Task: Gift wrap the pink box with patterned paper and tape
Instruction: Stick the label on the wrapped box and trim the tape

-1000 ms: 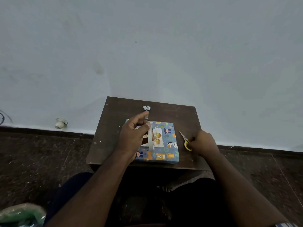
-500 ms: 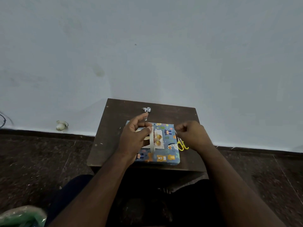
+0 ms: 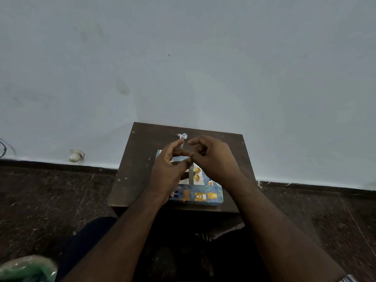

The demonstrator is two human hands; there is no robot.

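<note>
Pinching tape strip (image 3: 190, 173), both hands hover over bear-printed box (image 3: 200, 196).

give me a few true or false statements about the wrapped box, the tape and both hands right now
1. The wrapped box lies on the small dark table. True.
2. Both hands meet above the box, at a strip of tape. True.
3. The right hand rests flat on the floor. False: it is raised over the box, its fingers curled at the tape.
4. The wrapping paper is plain red. False: it is blue with bears and other animals.
5. A small scrap of paper lies on the table beyond the hands, near the wall. True.
6. The left hand hangs idle beside the table. False: it is over the box, thumb and fingers at the tape.
</note>
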